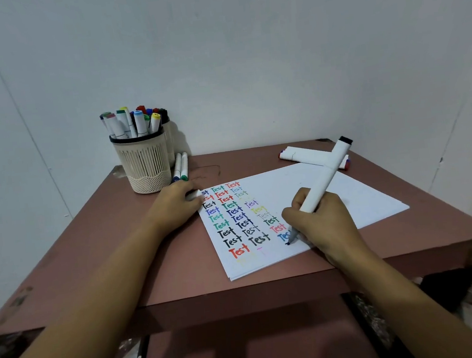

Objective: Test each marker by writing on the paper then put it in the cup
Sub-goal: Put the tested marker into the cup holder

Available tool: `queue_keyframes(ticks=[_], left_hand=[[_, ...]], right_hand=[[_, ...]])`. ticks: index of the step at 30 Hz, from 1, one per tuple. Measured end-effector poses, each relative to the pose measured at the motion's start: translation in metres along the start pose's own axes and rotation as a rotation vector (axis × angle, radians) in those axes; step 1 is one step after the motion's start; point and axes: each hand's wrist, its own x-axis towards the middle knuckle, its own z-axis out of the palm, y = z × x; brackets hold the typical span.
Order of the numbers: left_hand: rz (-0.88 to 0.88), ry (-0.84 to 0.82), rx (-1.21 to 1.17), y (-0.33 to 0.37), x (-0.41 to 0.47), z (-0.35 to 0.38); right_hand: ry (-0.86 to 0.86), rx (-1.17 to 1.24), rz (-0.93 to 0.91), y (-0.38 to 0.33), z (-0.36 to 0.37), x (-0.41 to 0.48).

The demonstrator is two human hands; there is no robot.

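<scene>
The white marker [321, 183] is in my right hand [326, 229], fingers closed round the lower barrel, its dark tip touching the paper [303, 192] at the foot of the third column of "Test" words — just under a blue one. The barrel slants up and away, black end cap uppermost. My left hand [173, 207] lies on the paper's far-left corner, closed on a small white piece; I cannot tell what it is. The sheet rests on the reddish-brown table [267, 266]. The cream cup [143, 162], black-rimmed and full of capped markers, stands at the far-left corner, with two loose markers [180, 167] lying just beside it. More white markers [308, 155] lie at the far right — beyond the sheet.
</scene>
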Motion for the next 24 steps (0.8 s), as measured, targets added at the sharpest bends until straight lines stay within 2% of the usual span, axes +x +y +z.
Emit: queue_keyframes(ticks=[4,8,14,24], left_hand=[[0.001,0.0,-0.006,-0.0003,-0.0003,-0.0002],[-0.004,-0.009,-0.007,-0.0018,0.0011,-0.0001],[0.011,0.012,-0.026,0.0008,-0.0008,-0.0009],[0.02,0.015,-0.017,0.0029,-0.0024,-0.0017]], right_hand=[[-0.012,-0.002,-0.008,-0.0006,-0.001,0.0007],[0.078,0.095,0.004,0.0008,-0.0016,-0.0003],[0.056,-0.046,-0.051,0.0018,0.0004,0.0018],[0.056,-0.062,-0.039,0.0004,-0.0005,0.0008]])
